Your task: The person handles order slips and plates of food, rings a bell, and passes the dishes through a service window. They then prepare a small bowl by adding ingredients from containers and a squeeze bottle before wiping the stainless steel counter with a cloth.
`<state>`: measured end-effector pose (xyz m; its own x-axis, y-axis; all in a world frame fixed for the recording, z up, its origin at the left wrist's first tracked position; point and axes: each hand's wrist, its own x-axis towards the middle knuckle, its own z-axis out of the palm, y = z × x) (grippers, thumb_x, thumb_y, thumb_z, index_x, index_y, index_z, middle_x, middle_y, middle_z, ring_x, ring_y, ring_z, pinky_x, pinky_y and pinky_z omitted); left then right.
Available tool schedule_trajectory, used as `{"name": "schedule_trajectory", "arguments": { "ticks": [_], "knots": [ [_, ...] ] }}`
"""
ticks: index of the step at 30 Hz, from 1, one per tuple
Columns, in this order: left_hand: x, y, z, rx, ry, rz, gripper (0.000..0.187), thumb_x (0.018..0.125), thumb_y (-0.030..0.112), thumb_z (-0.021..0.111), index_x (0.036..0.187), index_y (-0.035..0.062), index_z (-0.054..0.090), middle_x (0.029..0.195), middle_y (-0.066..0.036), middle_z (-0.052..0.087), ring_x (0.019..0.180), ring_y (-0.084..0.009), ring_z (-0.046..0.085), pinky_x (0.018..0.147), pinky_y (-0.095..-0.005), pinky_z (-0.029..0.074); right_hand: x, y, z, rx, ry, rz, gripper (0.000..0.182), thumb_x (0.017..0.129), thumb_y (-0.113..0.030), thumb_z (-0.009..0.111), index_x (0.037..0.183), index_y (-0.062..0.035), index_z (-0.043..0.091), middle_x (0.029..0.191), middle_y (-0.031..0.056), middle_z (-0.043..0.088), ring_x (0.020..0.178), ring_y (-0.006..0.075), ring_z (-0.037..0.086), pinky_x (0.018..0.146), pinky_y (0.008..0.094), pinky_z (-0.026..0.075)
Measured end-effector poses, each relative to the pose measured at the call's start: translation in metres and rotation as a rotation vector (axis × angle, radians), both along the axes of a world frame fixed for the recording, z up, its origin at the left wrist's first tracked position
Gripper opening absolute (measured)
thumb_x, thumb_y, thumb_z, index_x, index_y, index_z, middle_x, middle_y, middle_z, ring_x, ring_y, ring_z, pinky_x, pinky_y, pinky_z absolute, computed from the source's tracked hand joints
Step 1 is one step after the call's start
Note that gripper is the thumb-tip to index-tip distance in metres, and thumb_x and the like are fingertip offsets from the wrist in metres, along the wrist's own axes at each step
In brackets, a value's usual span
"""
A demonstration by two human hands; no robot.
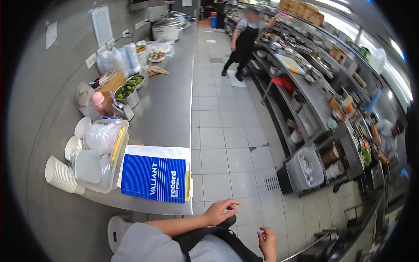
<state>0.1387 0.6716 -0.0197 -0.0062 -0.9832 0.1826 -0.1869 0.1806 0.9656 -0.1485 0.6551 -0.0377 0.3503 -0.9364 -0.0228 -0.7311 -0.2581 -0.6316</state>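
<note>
My left hand (221, 211) hovers in front of my body, just off the right front corner of the steel counter (168, 113). Its fingers are loosely bent and apart, with nothing in them. Lower and to the right, my right hand (267, 243) is raised over the floor, its fingers loosely curled and no object visible in it. Nearest to the left hand is a blue and white record book (155, 174), lying flat at the counter's front edge. Beside it stands a clear plastic bin (122, 150) of lids, with stacked white paper cups (61, 174) to its left.
Metal pots of green fruit (126, 94) and a pink-capped bottle (100, 101) stand farther along the counter. Beneath my left arm is a white stool (117, 231). A person in an apron (246, 37) stands in the aisle; another person (386, 137) works at far right.
</note>
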Motion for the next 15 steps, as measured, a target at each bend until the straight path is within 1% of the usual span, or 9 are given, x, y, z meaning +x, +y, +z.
{"name": "schedule_trajectory", "arguments": {
  "ticks": [1,3,4,6,7,8,11,12,15],
  "knots": [
    [0.005,-0.013,0.000,-0.004,0.007,0.061,0.029,0.089,0.021,0.056,0.114,0.0067,0.053,0.085,-0.007,0.061,0.078,-0.0185,0.060,0.074,-0.0297,0.049,0.002,-0.023,-0.003,0.024,0.025,0.043,0.019,0.077,-0.003,0.064,0.096,-0.0017,0.061,0.089,0.0142,0.060,0.069,0.0236,0.061,0.060,0.0310,0.048],
    [0.014,-0.034,-0.004,-0.003,0.023,0.178,0.029,0.089,0.020,0.057,0.114,0.0063,0.053,0.085,-0.007,0.061,0.077,-0.0179,0.061,0.074,-0.0292,0.049,0.007,-0.068,-0.006,0.063,0.044,0.079,0.019,0.077,-0.005,0.065,0.096,-0.0028,0.061,0.091,0.0140,0.061,0.073,0.0254,0.062,0.064,0.0343,0.048],
    [0.019,-0.047,-0.005,-0.048,0.037,0.227,0.028,0.088,0.018,0.057,0.113,0.0053,0.053,0.085,-0.006,0.061,0.077,-0.0167,0.061,0.074,-0.0284,0.049,0.009,-0.092,-0.007,0.081,0.056,0.096,0.019,0.077,-0.007,0.065,0.096,-0.0033,0.061,0.091,0.0139,0.062,0.075,0.0263,0.062,0.065,0.0359,0.048],
    [0.026,-0.071,-0.004,-0.033,0.034,0.369,0.028,0.088,0.017,0.057,0.112,0.0045,0.054,0.084,-0.006,0.062,0.078,-0.0161,0.061,0.074,-0.0282,0.049,0.013,-0.149,-0.014,0.037,0.020,0.196,0.019,0.077,-0.007,0.066,0.095,-0.0025,0.062,0.086,0.0144,0.061,0.070,0.0251,0.061,0.062,0.0339,0.048],
    [0.030,-0.083,-0.001,-0.024,0.029,0.432,0.027,0.088,0.017,0.057,0.112,0.0041,0.054,0.084,-0.006,0.062,0.078,-0.0158,0.061,0.074,-0.0281,0.049,0.021,-0.176,-0.005,0.017,-0.002,0.239,0.020,0.076,-0.007,0.066,0.095,-0.0022,0.063,0.083,0.0147,0.061,0.067,0.0244,0.061,0.060,0.0329,0.047],
    [0.036,-0.103,0.005,-0.004,0.094,0.542,0.026,0.088,0.016,0.057,0.111,0.0025,0.053,0.083,-0.006,0.064,0.078,-0.0149,0.061,0.074,-0.0277,0.049,0.037,-0.232,0.004,-0.062,0.010,0.329,0.019,0.077,-0.008,0.066,0.095,-0.0025,0.063,0.082,0.0155,0.061,0.068,0.0255,0.061,0.061,0.0340,0.047],
    [0.048,-0.120,-0.004,-0.060,0.050,0.709,0.027,0.088,0.015,0.057,0.112,0.0017,0.052,0.083,-0.007,0.065,0.078,-0.0150,0.062,0.075,-0.0277,0.049,0.079,-0.311,0.018,-0.089,0.106,0.517,0.019,0.078,-0.008,0.065,0.096,-0.0032,0.063,0.084,0.0160,0.061,0.071,0.0253,0.061,0.061,0.0340,0.047],
    [0.050,-0.121,0.005,-0.042,0.010,0.770,0.027,0.088,0.014,0.057,0.112,0.0013,0.052,0.083,-0.007,0.065,0.079,-0.0153,0.062,0.074,-0.0284,0.049,0.098,-0.333,0.022,-0.086,0.126,0.575,0.019,0.078,-0.008,0.065,0.096,-0.0032,0.063,0.084,0.0162,0.061,0.072,0.0252,0.061,0.061,0.0335,0.048],
    [0.064,-0.122,0.005,-0.043,0.037,0.964,0.027,0.088,0.014,0.056,0.112,0.0014,0.052,0.083,-0.008,0.065,0.079,-0.0150,0.063,0.074,-0.0288,0.049,0.167,-0.372,0.037,-0.009,-0.075,0.704,0.018,0.080,-0.011,0.064,0.097,-0.0034,0.062,0.088,0.0150,0.062,0.075,0.0287,0.061,0.066,0.0366,0.048]
  ]
}}
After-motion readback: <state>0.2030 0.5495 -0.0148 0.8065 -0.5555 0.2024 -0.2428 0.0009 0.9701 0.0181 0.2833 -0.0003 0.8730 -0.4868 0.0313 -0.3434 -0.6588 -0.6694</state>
